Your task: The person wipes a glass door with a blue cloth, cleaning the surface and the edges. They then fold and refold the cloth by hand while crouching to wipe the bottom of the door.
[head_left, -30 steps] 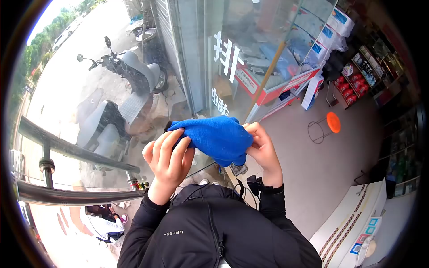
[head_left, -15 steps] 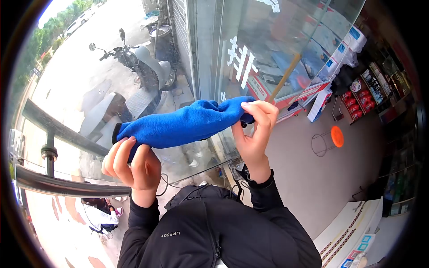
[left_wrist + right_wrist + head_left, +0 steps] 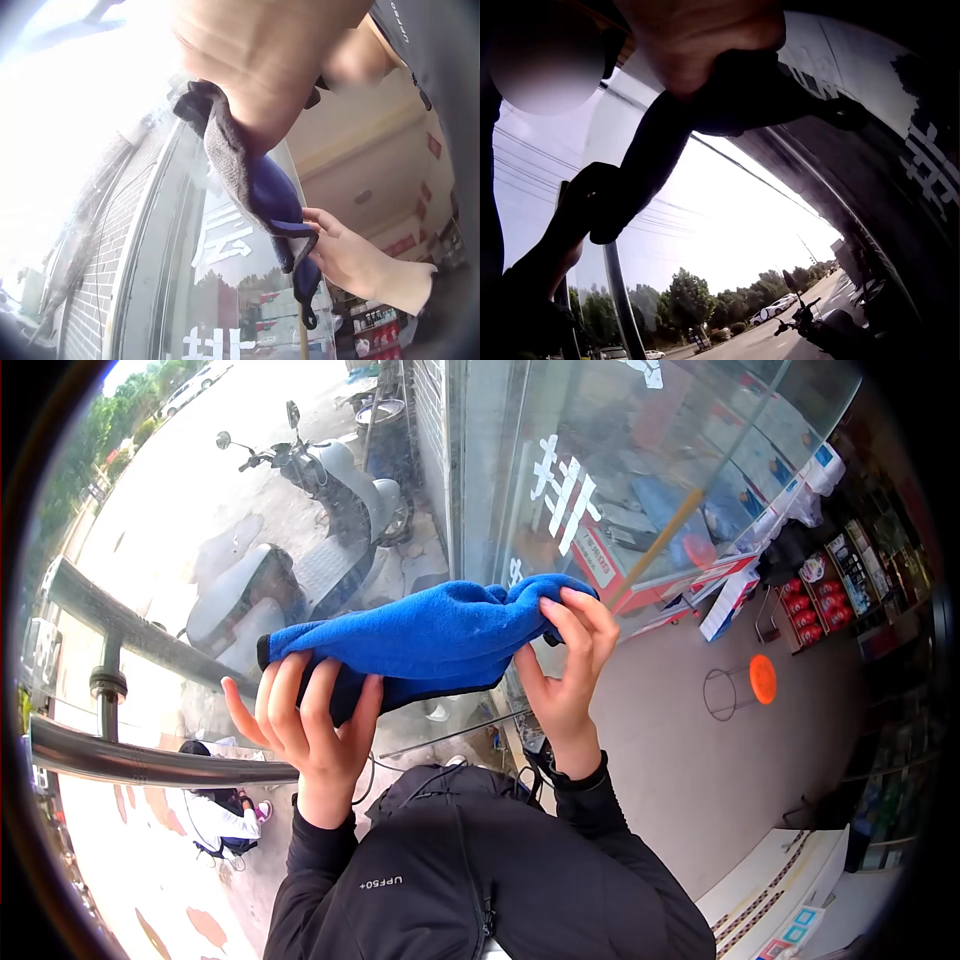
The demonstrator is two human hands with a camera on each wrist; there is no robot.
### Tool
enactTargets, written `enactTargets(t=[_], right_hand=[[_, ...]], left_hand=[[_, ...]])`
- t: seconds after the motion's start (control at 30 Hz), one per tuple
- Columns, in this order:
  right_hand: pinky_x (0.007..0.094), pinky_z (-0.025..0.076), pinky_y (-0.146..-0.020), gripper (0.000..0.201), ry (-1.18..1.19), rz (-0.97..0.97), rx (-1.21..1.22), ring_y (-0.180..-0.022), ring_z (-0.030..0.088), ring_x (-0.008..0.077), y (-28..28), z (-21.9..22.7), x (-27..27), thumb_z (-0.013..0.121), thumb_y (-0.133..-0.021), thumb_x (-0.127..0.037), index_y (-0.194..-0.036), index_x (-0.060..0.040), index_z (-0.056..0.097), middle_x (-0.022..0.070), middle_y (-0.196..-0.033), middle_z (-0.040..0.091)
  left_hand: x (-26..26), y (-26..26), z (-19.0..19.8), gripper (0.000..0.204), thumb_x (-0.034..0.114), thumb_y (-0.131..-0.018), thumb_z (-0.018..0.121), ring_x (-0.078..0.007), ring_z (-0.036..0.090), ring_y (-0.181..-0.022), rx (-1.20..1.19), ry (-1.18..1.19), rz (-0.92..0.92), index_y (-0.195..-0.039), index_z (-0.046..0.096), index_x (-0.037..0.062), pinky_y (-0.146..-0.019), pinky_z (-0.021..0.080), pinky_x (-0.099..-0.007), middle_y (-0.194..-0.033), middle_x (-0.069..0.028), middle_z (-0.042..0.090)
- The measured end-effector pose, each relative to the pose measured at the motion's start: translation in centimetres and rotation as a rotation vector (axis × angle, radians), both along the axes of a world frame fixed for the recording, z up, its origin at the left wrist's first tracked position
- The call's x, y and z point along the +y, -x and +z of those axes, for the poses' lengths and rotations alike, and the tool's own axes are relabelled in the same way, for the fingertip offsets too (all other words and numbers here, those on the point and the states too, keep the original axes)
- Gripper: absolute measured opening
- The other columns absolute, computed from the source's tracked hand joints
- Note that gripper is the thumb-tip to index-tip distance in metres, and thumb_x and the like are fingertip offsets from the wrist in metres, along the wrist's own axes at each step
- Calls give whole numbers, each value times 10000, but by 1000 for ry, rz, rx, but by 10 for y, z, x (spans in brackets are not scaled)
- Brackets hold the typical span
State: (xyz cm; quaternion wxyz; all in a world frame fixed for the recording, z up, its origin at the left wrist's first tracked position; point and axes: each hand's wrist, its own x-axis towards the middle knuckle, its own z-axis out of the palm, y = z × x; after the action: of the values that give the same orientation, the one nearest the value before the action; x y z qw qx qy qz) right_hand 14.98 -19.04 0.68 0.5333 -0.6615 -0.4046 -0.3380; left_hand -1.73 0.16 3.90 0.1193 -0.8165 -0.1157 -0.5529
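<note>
A blue cloth [image 3: 410,635] with black edging is held up between both hands, folded lengthwise and bunched toward its right end. My left hand [image 3: 322,745] holds the left end, fingertips on the blue face and one finger sticking out. With thumb and fingers, my right hand [image 3: 568,685] pinches the gathered right end. From the left wrist, the cloth [image 3: 229,161] shows a grey underside and a small black loop [image 3: 309,318] hanging near the right hand [image 3: 356,262]. In the right wrist view the cloth [image 3: 656,154] is a dark silhouette.
A glass door [image 3: 500,470] with white lettering stands just beyond the cloth. Metal rails [image 3: 165,763] run along the left. Outside are a parked scooter [image 3: 335,525] and a crouching person [image 3: 228,825]. An orange stool [image 3: 763,679] stands on the indoor floor at right.
The bunched cloth has been drawn out sideways as the left hand moved left. Over the last half second, the left fingers spread and the cloth's lower edge came into view.
</note>
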Motion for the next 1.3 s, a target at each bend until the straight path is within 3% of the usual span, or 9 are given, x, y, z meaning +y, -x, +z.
enactTargets(t=[0.1, 0.3, 0.57, 0.7, 0.77, 0.83, 0.97, 1.07, 1.3], right_hand=[[420, 501, -1023, 611, 8, -8, -7, -1268, 514, 321, 0, 3, -1, 789, -784, 53, -1339, -121, 604, 143, -1376, 462], [412, 514, -1008, 621, 17, -17, -5, -1247, 526, 327, 2, 5, 0, 773, -789, 70, -1350, -117, 585, 151, -1381, 445], [420, 514, -1008, 620, 27, -43, 7, -1218, 549, 326, 1, 0, -1, 770, -780, 73, -1337, -110, 569, 151, -1368, 440], [420, 512, -1010, 631, 47, -50, 7, -1214, 551, 324, 0, 0, -3, 776, -772, 72, -1338, -113, 568, 149, -1368, 439], [422, 503, -1013, 639, 37, -47, 6, -1231, 532, 329, -1, -1, -4, 782, -761, 72, -1335, -115, 570, 147, -1360, 449], [425, 495, -1016, 638, 33, -58, 0, -1241, 520, 332, -4, -3, -3, 790, -756, 66, -1328, -113, 569, 146, -1354, 455], [430, 473, -1027, 632, -2, -83, -14, -1259, 493, 338, -8, -5, -1, 809, -744, 46, -1306, -102, 560, 142, -1340, 469], [434, 469, -1025, 616, -24, -115, -23, -1248, 496, 336, -10, -12, 2, 816, -754, 30, -1295, -99, 550, 139, -1336, 460], [431, 466, -1012, 594, -68, -137, -34, -1233, 500, 315, -9, -21, 10, 821, -782, 15, -1289, -102, 536, 131, -1328, 436]], left_hand=[[1, -5, -3, 422, 349, -871, 812, -234, 591, -1195, -53, -55, 10, -1226, 685, 160, -1219, 260, -579, -1251, -44, 613], [-13, -15, -1, 430, 147, -844, 766, -229, 574, -1194, 45, -79, 25, -1272, 739, 173, -1137, 387, -441, -1283, -59, 607], [-5, -4, 4, 489, 143, -788, 790, -277, 553, -1161, 63, -23, -29, -1273, 732, 173, -1030, 437, -437, -1316, -74, 584], [0, 7, 6, 597, 58, -668, 843, -283, 611, -1048, 155, -78, 1, -1244, 701, 131, -915, 445, -394, -1153, -94, 636], [5, 2, 6, 307, 114, -760, 763, -250, 630, -917, 60, -25, -176, -1065, 729, 114, -846, 448, -387, -1016, -50, 642], [4, -2, 16, 360, 69, -701, 770, -217, 595, -835, -42, -154, -330, -1046, 698, 143, -736, 455, -356, -944, -11, 587], [-6, -34, 45, 352, 73, -683, 824, -107, 522, -878, -415, -697, -235, -913, 678, 296, -803, 403, -274, -980, 55, 459], [-7, -32, 49, 199, 103, -724, 717, -101, 551, -934, -167, -419, -120, -760, 646, 286, -847, 392, -316, -963, 87, 531], [26, -28, 11, 176, 113, -752, 699, -178, 565, -1023, -100, -282, -131, -875, 670, 236, -931, 429, -396, -1025, 30, 597]])
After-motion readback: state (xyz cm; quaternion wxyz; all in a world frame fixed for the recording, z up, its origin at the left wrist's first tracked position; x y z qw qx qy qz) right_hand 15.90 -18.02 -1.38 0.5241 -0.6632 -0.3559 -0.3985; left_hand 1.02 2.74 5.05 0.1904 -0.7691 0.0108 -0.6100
